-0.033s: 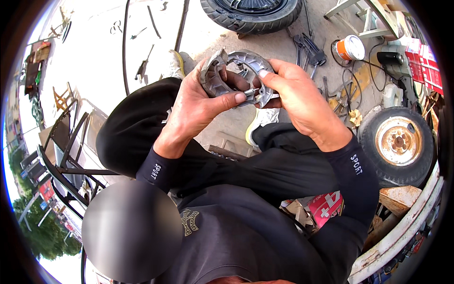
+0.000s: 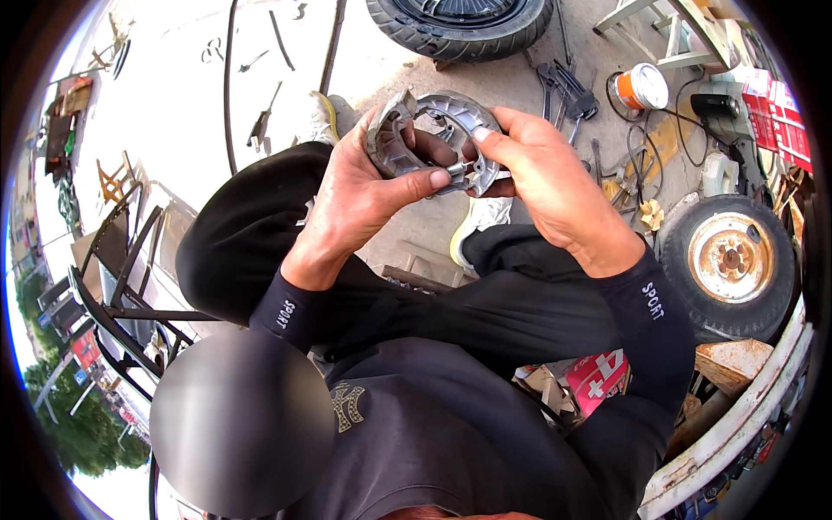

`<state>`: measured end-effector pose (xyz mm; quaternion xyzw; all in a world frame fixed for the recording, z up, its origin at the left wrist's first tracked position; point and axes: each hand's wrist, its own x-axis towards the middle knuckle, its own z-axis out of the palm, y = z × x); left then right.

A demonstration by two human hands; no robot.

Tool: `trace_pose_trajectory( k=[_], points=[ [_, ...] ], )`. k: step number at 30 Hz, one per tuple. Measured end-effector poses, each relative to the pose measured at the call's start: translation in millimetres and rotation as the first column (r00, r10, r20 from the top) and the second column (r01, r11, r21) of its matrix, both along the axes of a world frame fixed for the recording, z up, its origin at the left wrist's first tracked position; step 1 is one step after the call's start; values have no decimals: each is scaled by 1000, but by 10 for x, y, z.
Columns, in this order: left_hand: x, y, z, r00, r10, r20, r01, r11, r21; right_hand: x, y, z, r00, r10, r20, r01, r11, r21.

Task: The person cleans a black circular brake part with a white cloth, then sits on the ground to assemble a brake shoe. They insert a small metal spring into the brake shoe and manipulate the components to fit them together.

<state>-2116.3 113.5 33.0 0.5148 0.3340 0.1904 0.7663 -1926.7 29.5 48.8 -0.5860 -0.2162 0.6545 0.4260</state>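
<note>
Above my knees I hold a pair of grey metal drum brake shoes (image 2: 457, 107), two curved halves set in a ring. My left hand (image 2: 354, 192) is closed round the left shoe, its thumb near a small spring (image 2: 459, 168) that spans the ends nearest me. Closed on the other half, my right hand (image 2: 544, 178) has its thumb pressed on the shoe's inner side. Several fingers pass behind or inside the ring, so part of the grip is hidden.
Ahead lies a black-tyred wheel (image 2: 464, 30). Pliers and wrenches (image 2: 568, 94), an orange-and-white tub (image 2: 641, 87) and cables lie ahead right. A wheel with a rusty rim (image 2: 731, 260) is at my right. A screwdriver (image 2: 263, 121) lies ahead left; a black metal frame (image 2: 113, 303) stands left.
</note>
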Motion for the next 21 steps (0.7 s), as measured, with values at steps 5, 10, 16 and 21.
trace_pose_trajectory(
  k=[5,10,16,21],
  points=[
    [14,-16,-35,1000,-5,6,5,1000,27,4,7,-49,999,0,44,0,1000,17],
    [11,-12,-34,999,-37,0,37,997,65,-76,-11,-34,991,-71,113,59,993,105],
    [25,-19,-54,998,-58,1,58,993,104,-56,0,-83,981,-36,189,17,995,101],
    [38,-32,-41,998,-54,17,53,994,96,-37,0,-123,966,-33,255,3,993,118]
  ],
)
